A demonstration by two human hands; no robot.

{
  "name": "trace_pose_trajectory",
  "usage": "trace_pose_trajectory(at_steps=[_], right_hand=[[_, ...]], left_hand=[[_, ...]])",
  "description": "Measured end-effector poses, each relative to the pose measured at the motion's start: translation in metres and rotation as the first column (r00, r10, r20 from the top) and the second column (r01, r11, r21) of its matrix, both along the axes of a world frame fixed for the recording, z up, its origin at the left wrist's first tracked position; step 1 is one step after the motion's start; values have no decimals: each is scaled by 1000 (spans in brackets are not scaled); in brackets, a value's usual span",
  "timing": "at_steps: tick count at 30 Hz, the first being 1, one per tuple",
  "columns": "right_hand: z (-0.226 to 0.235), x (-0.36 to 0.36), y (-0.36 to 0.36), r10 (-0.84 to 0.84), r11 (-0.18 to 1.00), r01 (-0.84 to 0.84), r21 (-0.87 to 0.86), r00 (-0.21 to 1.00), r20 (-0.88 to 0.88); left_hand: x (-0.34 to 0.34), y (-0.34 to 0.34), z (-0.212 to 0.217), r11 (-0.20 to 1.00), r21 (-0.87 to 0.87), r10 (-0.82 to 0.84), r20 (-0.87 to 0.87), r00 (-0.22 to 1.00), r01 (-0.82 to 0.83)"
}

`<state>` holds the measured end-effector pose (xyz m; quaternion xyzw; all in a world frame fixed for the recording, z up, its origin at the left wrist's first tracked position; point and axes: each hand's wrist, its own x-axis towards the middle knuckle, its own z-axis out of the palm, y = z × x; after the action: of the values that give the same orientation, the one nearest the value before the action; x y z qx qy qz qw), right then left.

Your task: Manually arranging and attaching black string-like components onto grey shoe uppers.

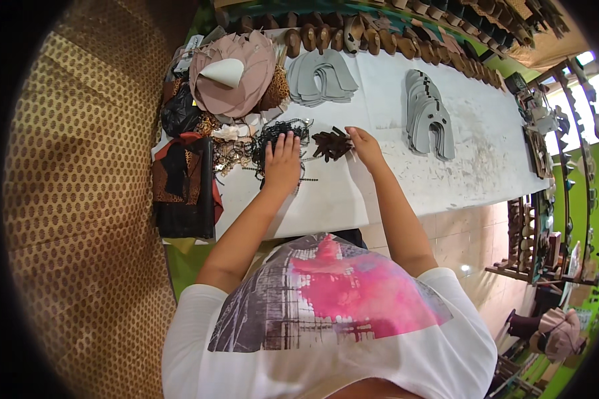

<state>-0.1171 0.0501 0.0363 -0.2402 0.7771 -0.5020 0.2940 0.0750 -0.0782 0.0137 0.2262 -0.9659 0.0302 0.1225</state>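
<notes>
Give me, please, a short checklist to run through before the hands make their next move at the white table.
1. Left hand flat on the black tangled trim: ok.
2. Right hand touching the dark brown cut pieces: ok; whether its fingers pinch one, cannot tell.
3. Brown pieces lying fully on the white table, away from its edge: ok.
4. Bare table between the hands and the person's body: ok.
5. Grey cut-out stack apart from both hands: ok.
6. Black trim free of the patterned pieces beside it: cannot tell.
</notes>
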Motion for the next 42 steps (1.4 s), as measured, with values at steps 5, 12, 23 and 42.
trace_pose_trajectory(at_steps=[5, 12, 23, 42], right_hand=[[-6, 0, 5, 146, 987, -133, 91, 976, -161], [-13, -7, 2, 250, 962, -264, 69, 752, -610], [-15, -46, -9, 226, 957, -271, -99, 917, -329], [-11, -130, -94, 317, 947, -250, 202, 613, -724]], left_hand=[[9, -7, 6, 997, -6, 78, 16, 997, -78], [4, 9, 35, 987, 85, 123, 122, 985, -134], [4, 50, 43, 935, 295, 201, 16, 979, -197], [-132, -78, 34, 999, 36, 35, -224, 974, -27]])
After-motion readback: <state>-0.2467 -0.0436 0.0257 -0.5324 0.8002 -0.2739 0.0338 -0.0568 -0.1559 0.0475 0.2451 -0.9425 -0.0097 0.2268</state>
